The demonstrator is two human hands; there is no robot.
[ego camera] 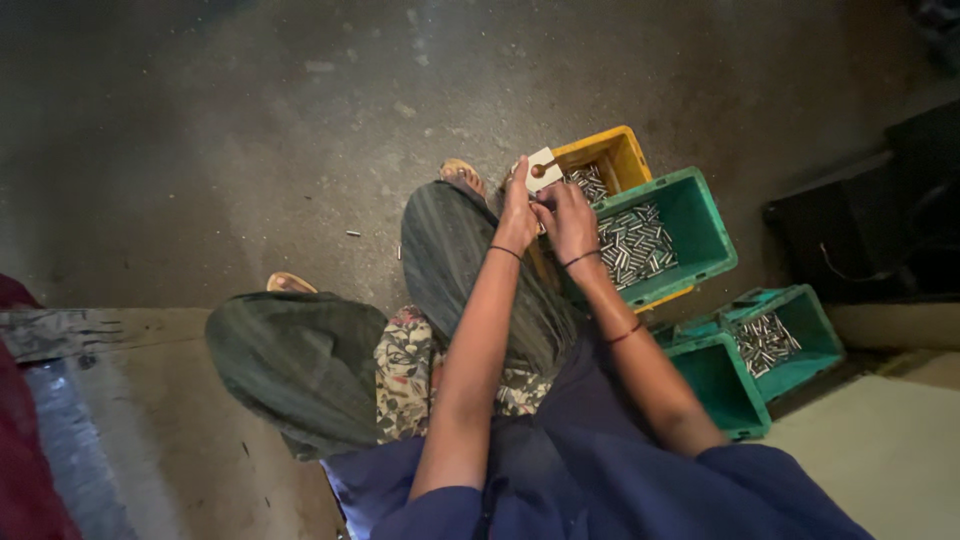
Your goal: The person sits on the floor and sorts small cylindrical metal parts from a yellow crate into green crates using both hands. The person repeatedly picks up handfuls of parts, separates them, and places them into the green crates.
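My left hand (pixel 517 212) and my right hand (pixel 565 215) meet above my right knee, fingers pinched together around a small metal piece too small to make out. Just beyond the fingertips a white card-like gauge block (pixel 543 167) with a brown knob sticks up. Below the hands stand a yellow crate (pixel 622 150) and a green crate (pixel 700 215), both holding several small silver metal cylinders (pixel 632 247).
Two more green crates (pixel 722 385) sit at the right, one holding silver cylinders (pixel 764 342). I sit on a concrete ledge (pixel 140 400) with my sandalled feet on a dark floor (pixel 250 120). A dark object (pixel 880 220) stands far right.
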